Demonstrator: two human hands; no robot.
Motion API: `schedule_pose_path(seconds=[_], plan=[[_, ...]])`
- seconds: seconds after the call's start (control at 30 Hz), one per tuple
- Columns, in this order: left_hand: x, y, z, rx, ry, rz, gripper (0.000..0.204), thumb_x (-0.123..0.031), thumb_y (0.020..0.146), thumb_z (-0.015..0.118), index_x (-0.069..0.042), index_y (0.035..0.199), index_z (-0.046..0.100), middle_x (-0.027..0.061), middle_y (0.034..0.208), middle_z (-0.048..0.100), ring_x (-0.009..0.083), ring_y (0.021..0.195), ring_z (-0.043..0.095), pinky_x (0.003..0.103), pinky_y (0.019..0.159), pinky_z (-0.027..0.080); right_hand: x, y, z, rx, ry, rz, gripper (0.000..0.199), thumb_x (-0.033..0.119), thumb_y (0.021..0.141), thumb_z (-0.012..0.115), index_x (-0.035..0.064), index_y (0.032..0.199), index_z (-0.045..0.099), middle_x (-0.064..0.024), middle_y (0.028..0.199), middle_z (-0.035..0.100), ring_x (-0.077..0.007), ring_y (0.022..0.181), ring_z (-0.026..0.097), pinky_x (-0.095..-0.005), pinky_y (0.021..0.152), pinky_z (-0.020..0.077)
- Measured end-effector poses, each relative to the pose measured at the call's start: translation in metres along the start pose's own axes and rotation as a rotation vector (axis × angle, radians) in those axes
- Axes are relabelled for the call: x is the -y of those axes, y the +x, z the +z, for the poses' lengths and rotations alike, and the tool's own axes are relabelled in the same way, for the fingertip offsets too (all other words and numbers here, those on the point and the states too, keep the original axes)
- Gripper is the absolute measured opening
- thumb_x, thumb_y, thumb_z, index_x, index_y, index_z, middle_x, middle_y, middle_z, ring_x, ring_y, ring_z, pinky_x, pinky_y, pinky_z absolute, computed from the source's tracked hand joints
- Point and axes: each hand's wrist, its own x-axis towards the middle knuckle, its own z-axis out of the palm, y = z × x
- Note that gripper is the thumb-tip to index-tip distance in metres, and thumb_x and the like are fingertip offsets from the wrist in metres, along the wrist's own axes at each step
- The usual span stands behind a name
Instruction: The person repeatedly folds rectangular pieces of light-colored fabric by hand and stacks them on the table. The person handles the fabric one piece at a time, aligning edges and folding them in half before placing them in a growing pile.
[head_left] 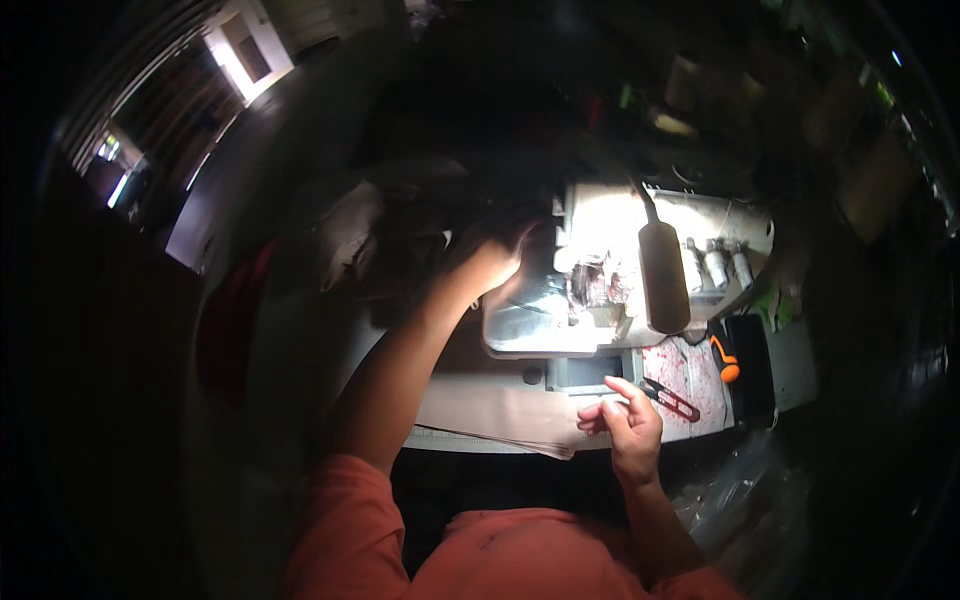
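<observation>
Likely reaching left of rounded white metal machine (615, 215) with left hand (497, 260) (opening, hold indiscernible) and right hand (630, 425) half-curled, empty. Next, presumably grasp carefully.

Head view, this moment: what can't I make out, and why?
All in the head view:
Left hand: fingertips, and anything they hold, lost in shadow and blur.
White machine: partly hidden behind the lamp, partly washed out by glare.
Pale crumpled shape, left of that hand: too dark and blurred to identify.
Left sleeve: cut off by the lower edge.
</observation>
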Motion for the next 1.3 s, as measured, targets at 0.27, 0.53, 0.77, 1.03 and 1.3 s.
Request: schedule_pose_path(seconds=[0.27, 0.53, 0.77, 1.03, 1.3], plan=[[0.078, -0.083, -0.067, 0.195, 0.31, -0.923, 0.035, 0.0, 0.074, 0.038, -0.003, 0.107, 0.049, 0.0203, 0.099, 0.054, 0.0319, 0.096, 0.05, 0.034, 0.083, 0.039, 0.015, -0.013, -0.008, 0.013, -0.045, -0.081, 0.021, 0.003, 0.083, 0.041, -0.0043, 0.102, 0.046, -0.0134, 0.074, 0.059, -0.015, 0.063, 0.056, -0.024, 0.059, 0.0453], [-0.157, -0.111, -0.036, 0.211, -0.06, -0.285, 0.011, -0.009, 0.072, 0.053, -0.005, 0.082, 0.051, 0.0081, 0.075, 0.05, 0.021, 0.07, 0.045, 0.032, 0.064, 0.034, 0.003, -0.018, -0.022, 0.021, -0.058, -0.033, 0.02, 0.005, 0.084, 0.041, -0.0039, 0.1, 0.047, -0.0118, 0.076, 0.058, -0.0125, 0.063, 0.055, -0.0224, 0.059, 0.0453], [-0.165, -0.136, -0.004, 0.175, -0.288, -0.533, 0.006, -0.01, 0.075, 0.051, -0.004, 0.073, 0.049, 0.0088, 0.073, 0.048, 0.0235, 0.074, 0.046, 0.033, 0.068, 0.035, 0.005, -0.016, -0.018, 0.042, -0.169, 0.073, 0.023, 0.008, 0.083, 0.045, -0.0036, 0.102, 0.046, -0.0109, 0.079, 0.058, -0.0115, 0.064, 0.055, -0.0211, 0.057, 0.0445], [-0.191, -0.129, -0.065, -0.094, -0.582, -0.843, 0.014, -0.013, 0.084, 0.043, -0.002, 0.08, 0.049, 0.0099, 0.076, 0.049, 0.0204, 0.07, 0.048, 0.03, 0.066, 0.039, 0.003, 0.012, 0.043, 0.276, -0.108, 0.024, 0.013, 0.01, 0.08, 0.05, -0.0021, 0.076, 0.053, -0.0058, 0.067, 0.055, -0.0096, 0.057, 0.05, -0.0211, 0.052, 0.0419], [-0.069, -0.22, -0.109, -1.205, -1.354, -1.19, 0.049, -0.032, 0.085, 0.039, -0.002, 0.122, 0.031, 0.0114, 0.124, 0.036, 0.0205, 0.115, 0.036, 0.036, 0.095, 0.029, 0.03, -0.013, 0.046, 0.143, 0.088, 0.06, 0.016, 0.012, 0.08, 0.048, -0.0027, 0.084, 0.047, -0.0102, 0.069, 0.055, -0.0161, 0.055, 0.056, -0.0288, 0.049, 0.0505]])
